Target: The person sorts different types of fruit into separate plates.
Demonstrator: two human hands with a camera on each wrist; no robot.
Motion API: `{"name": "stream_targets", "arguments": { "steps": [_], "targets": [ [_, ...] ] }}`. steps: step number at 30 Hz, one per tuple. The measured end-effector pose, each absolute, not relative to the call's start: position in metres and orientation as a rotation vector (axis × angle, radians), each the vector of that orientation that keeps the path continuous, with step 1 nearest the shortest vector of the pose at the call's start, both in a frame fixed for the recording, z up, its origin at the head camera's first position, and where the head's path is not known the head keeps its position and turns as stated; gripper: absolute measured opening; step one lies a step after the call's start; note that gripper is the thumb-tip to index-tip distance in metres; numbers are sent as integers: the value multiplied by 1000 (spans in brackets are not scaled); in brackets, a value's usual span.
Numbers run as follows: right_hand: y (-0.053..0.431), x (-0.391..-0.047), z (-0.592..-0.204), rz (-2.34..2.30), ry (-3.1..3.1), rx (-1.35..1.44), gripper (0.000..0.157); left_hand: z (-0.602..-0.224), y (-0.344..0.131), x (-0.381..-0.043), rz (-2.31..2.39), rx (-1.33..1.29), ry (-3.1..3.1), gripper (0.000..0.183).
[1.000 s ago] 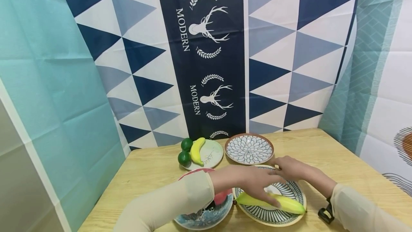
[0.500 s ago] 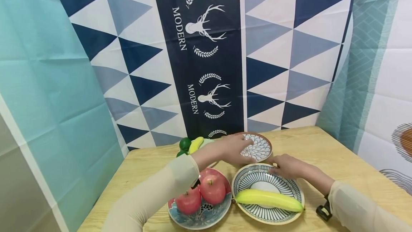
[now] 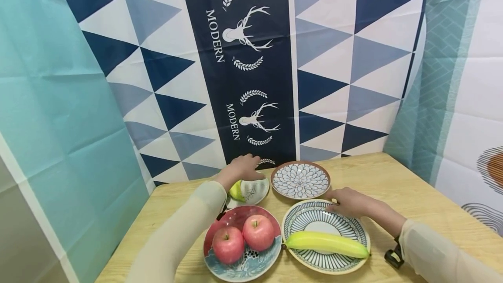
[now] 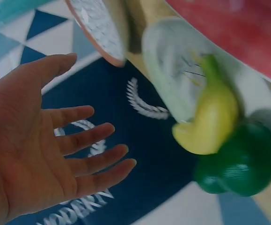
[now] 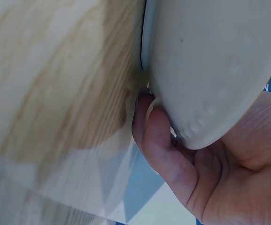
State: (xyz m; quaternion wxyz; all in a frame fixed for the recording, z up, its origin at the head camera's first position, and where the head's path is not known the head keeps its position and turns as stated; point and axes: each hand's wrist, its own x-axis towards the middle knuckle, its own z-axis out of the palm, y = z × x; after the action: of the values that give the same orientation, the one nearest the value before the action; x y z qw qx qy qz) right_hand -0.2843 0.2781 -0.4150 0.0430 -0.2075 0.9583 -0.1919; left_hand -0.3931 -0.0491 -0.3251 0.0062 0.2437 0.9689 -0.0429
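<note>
Our left hand (image 3: 244, 168) is spread and empty near the pale plate (image 3: 257, 192); our right hand (image 3: 351, 203) pinches the rim of the striped plate (image 3: 298, 219) beside it, banana (image 3: 326, 243) aboard. Probably stiff, slick, kinda chippable, so we'd hold that rim.

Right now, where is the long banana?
In the head view, the long banana lies across the striped plate at lower right, to the right of the two apples and below the right hand.
</note>
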Motion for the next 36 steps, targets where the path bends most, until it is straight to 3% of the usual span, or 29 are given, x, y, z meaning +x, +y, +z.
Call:
{"name": "stream_targets", "arguments": {
  "steps": [12, 22, 31, 36],
  "targets": [
    [276, -283, -418, -583, 2936, -635, 10, -363, -78, -426, 8, 454, 3010, 68],
    [277, -285, -416, -601, 2937, -622, 18, -372, -80, -433, 27, 414, 3017, 71],
    [277, -284, -413, -592, 2935, -670, 9, -371, -76, -431, 22, 376, 3017, 75],
    [277, -282, -412, -591, 2929, -651, 12, -379, -75, -434, -2, 368, 3024, 75]
  ]
}}
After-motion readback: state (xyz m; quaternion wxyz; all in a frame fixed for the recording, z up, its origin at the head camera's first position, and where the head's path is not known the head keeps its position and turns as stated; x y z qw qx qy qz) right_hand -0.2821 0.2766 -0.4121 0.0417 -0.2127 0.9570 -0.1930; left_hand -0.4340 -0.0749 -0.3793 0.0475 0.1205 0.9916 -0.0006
